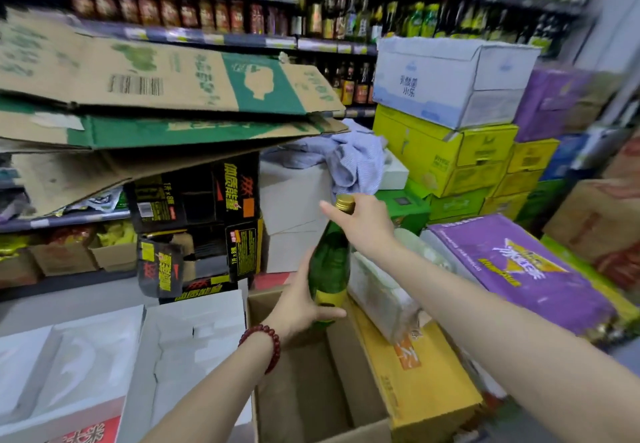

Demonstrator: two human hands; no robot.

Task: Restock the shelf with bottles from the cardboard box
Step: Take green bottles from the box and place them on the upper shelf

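Green glass bottle point(329, 262) lifted upright above open cardboard box point(311, 390), right hand point(363, 224) clasping neck, left hand point(301, 300) cupping base for support.

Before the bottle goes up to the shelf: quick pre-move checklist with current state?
1. Left hand holds the lower body of the green bottle: ok.
2. Right hand grips the neck just under the gold cap: ok.
3. Bottle lifted out of the open cardboard box: ok.
4. Cap sealed: cannot tell.
5. Free slot on the bottle shelf: cannot tell, blurred.
6. Path upward free: not ok, flattened cardboard overhangs on the left.
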